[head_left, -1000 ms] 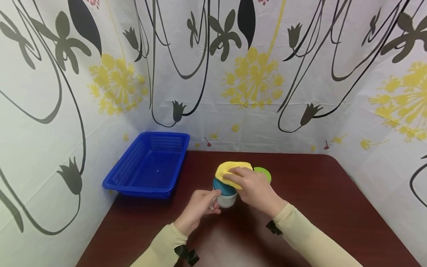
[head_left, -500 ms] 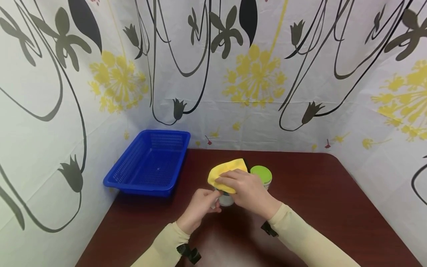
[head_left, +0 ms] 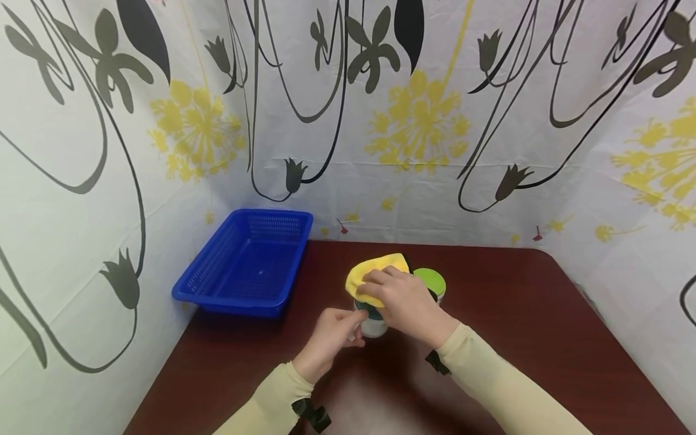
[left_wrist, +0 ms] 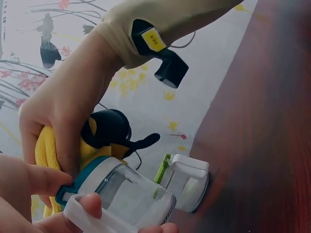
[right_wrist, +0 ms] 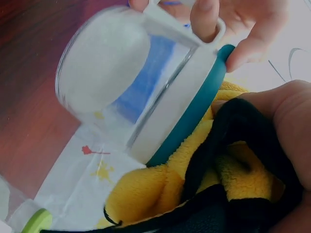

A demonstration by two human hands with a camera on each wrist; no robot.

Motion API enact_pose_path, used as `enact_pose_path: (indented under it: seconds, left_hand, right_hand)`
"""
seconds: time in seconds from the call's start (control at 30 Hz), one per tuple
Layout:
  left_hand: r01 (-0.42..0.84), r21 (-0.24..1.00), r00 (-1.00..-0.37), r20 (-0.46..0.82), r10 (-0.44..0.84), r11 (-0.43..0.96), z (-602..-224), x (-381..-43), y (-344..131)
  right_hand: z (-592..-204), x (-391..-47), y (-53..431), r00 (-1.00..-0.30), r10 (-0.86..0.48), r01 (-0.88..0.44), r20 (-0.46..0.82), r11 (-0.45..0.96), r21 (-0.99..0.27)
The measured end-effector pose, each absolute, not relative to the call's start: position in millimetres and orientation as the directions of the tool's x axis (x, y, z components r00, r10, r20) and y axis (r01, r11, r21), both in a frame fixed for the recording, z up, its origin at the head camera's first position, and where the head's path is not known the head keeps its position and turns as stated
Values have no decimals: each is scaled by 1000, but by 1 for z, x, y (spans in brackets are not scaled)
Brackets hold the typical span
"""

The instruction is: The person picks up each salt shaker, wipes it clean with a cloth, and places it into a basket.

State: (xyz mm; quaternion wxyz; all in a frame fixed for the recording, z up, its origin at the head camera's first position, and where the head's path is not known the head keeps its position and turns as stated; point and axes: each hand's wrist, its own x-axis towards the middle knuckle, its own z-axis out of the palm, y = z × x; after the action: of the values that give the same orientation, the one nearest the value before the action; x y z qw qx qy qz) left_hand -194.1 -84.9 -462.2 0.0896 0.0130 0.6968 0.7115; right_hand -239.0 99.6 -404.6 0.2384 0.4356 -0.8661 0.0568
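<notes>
From the head view, I see the left hand [head_left: 330, 332] gripping a clear cylindrical jar [head_left: 374, 328] with a teal lid [head_left: 371, 310], while the right hand [head_left: 405, 299] clutches a fuzzy yellow cloth [head_left: 372, 273] over that lid — both near the middle of the dark red-brown wood-grain worktop [head_left: 522, 314]. Just off the jar, at two o'clock, stands a lime-green-lidded clear jar [head_left: 431, 280]; a perforated blue plastic basket [head_left: 261, 260] sits at ten o'clock.

In the left wrist view, a finger hooks through the jar's white handle [left_wrist: 92, 217] — another digit touches the lid's edge.

In the right wrist view, the cloth bunches against the teal lid, black edging [right_wrist: 194, 160] curling beside the right hand; the second jar shows at seven o'clock.
</notes>
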Motion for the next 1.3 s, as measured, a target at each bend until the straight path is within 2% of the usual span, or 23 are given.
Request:
enact_pose_path:
  seconds: [0.3,0.57,1.1,1.3]
  left_hand:
    - [-156,982,-980,-141,139,-108,-460,-192,-88]
    - [-142,977,-985,-124,120,-158,-460,-195,-95]
    - [-126,985,-988,-114,102,-121,-428,-223,-102]
    - [-92,988,-993,-81,90,-126,-412,-227,-109]
  right_hand:
    - [-407,-253,107,-611,-662,-693,433,712,111]
    - [-410,-251,115,-615,-632,-697,471,715,48]
    - [-393,-235,115,-446,-662,-789,603,608,84]
    - [-391,-231,119,-367,-615,-808,698,583,88]
